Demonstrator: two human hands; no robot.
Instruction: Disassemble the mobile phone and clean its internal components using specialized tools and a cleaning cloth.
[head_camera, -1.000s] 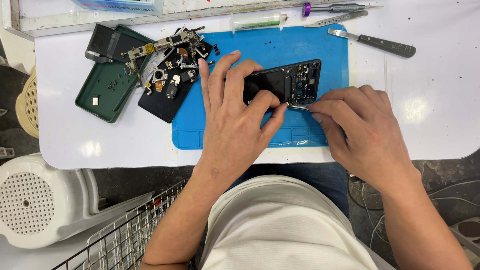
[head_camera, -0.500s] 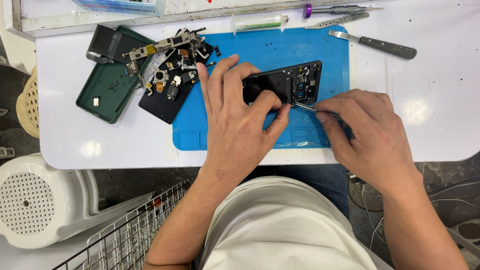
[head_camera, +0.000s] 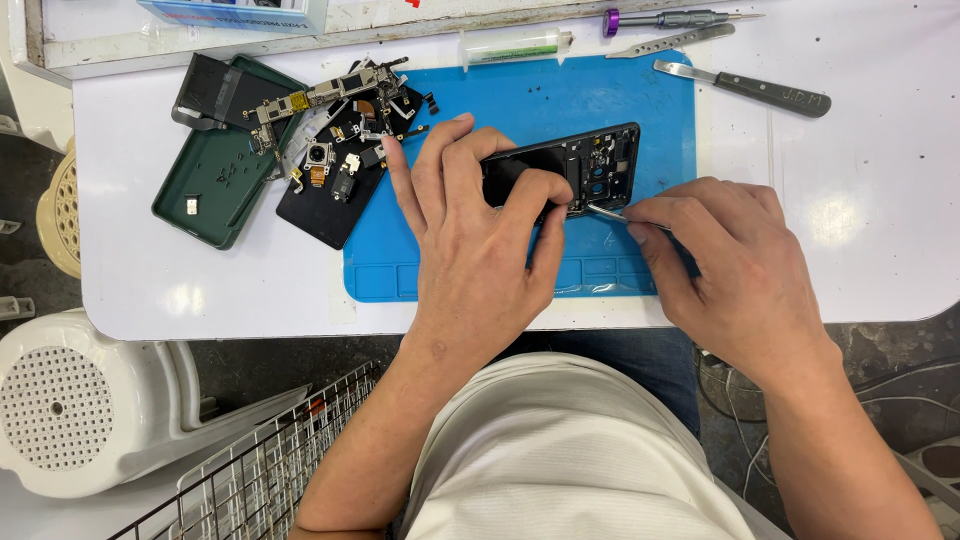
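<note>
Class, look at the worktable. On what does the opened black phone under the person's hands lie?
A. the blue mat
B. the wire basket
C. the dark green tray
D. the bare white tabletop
A: the opened black phone lies on the blue mat, pinned there by the left hand, while the right hand brings a thin metal tool to its lower edge; the dark green tray sits off to the left.

Opened black phone frame (head_camera: 590, 165) lies flat; thin metal tweezers (head_camera: 612, 212) touch it.
</note>
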